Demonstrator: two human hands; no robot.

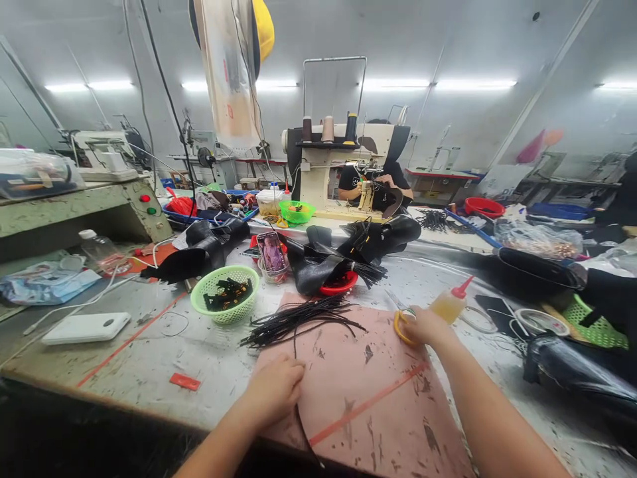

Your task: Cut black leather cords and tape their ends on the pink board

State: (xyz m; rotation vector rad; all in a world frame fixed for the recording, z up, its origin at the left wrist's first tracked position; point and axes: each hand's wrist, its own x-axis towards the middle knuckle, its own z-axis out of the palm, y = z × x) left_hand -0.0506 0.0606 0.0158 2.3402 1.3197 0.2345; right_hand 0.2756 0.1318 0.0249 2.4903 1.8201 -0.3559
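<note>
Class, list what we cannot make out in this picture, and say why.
All in the head view:
Exact hold of the left hand on the black strip: hidden by the hand itself.
Part of the yellow-handled scissors: covered by the right hand.
Much of the far person: blocked by the sewing machine.

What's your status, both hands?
Left hand gripping one black strip. Right hand holding yellow-handled scissors. Strip bundle on pink mat, beyond left hand. Bottle close beside right hand.

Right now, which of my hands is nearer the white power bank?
Left. Your left hand is right of the power bank; your right hand, holding scissors, is farther right, across the pink mat.
</note>
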